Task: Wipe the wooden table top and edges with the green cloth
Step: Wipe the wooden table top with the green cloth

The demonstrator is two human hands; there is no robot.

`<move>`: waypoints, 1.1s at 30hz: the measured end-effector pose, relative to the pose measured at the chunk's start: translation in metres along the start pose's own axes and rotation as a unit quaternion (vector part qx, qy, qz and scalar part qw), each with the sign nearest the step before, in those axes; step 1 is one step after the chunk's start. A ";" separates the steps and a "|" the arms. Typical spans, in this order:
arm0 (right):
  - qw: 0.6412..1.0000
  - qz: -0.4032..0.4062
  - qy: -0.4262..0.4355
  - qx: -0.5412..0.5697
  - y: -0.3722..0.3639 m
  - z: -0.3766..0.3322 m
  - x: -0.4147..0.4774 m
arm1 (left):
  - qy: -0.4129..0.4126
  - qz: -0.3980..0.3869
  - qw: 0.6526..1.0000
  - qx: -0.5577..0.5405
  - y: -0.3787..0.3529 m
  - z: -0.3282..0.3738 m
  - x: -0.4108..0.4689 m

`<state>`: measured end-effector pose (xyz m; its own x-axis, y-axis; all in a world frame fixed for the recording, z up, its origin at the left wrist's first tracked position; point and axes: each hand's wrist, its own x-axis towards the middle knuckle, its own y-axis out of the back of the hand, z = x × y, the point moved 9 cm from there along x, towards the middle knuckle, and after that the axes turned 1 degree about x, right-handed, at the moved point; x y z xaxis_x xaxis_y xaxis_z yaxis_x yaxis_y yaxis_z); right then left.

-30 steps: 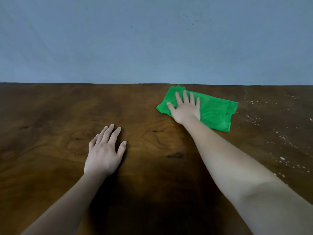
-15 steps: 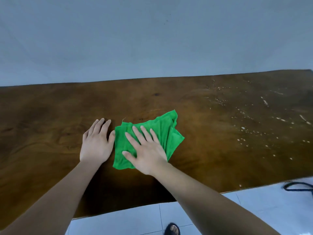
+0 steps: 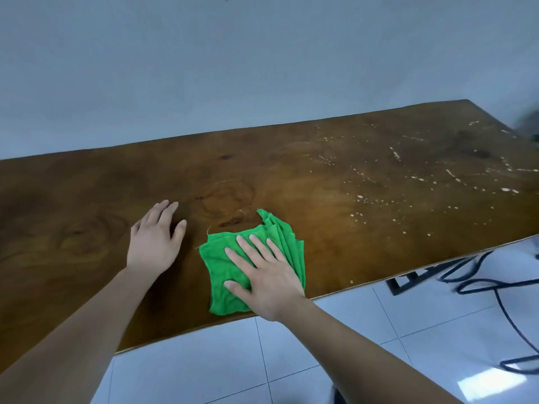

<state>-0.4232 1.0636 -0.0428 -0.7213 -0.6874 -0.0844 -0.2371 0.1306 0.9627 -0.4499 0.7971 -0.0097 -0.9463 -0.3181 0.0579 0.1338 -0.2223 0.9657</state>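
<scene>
The folded green cloth point(image 3: 227, 266) lies on the dark wooden table point(image 3: 335, 182), close to its near edge. My right hand point(image 3: 264, 275) presses flat on the cloth with fingers spread, covering its right half. My left hand point(image 3: 154, 243) rests flat on the bare wood a little to the left of the cloth, fingers together, holding nothing. White specks and streaks point(image 3: 423, 182) dot the right part of the table top.
A plain grey wall point(image 3: 233, 68) stands right behind the table's far edge. White floor tiles point(image 3: 262, 360) lie below the near edge. Black cables point(image 3: 495, 281) and a dark metal frame point(image 3: 408, 279) sit on the floor at right.
My right hand has dragged the cloth from the far side of the table toward the near edge. The view has swung right, showing the table's right end and the floor.
</scene>
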 end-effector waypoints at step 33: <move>0.954 0.036 -0.296 -0.014 0.147 0.573 -0.104 | 0.042 0.001 0.999 0.024 -0.107 0.293 0.001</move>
<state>-0.7562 1.5635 -0.0395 -0.9785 -0.1519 -0.1396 -0.1608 0.1377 0.9773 -0.5512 1.0903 -0.0391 -0.9175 -0.3956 0.0411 0.1204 -0.1778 0.9767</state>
